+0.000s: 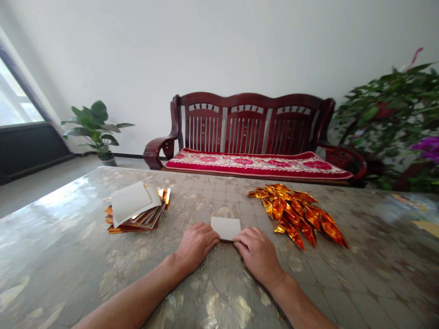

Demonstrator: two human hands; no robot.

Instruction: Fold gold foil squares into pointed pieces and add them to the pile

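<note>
Our open left hand (195,246) and open right hand (257,253) press, fingers curved, on 1 white paper square (225,228) on the table (68,237).

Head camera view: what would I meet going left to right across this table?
Foil paper stack, left hand, white paper square, right hand, folded gold foil pile.
</note>
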